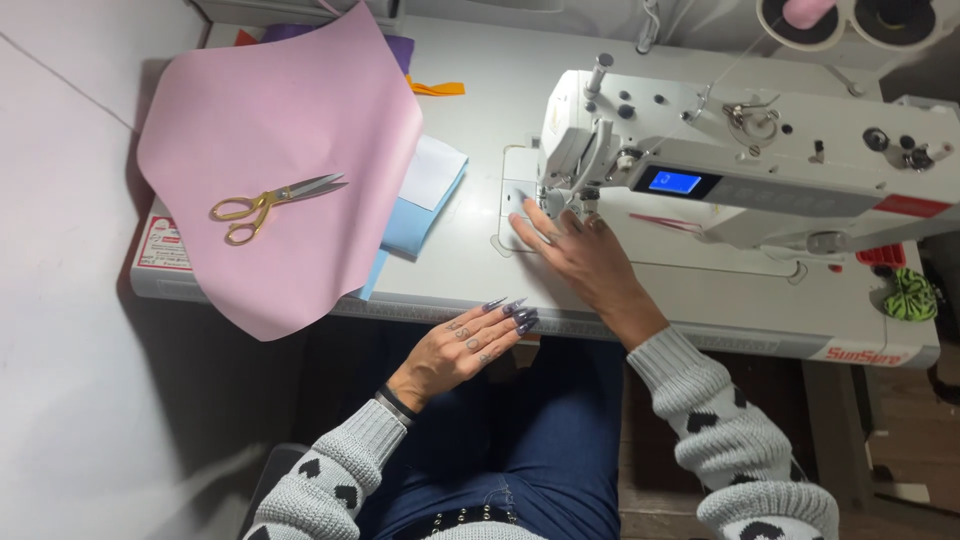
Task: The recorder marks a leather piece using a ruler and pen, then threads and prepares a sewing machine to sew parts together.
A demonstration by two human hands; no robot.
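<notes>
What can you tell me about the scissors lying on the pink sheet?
The scissors have gold-coloured handles with two finger loops and silver-coloured blades; they look like metal. The blades are nearly closed and point to the right and slightly up, handles to the left. They lie flat on the pink sheet, which drapes over the table's left edge. Neither hand touches them.

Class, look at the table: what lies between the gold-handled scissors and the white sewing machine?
In the head view, between the gold-handled scissors and the white sewing machine lie the pink sheet's edge, a white-and-light-blue sheet stack, then bare white tabletop.
</notes>
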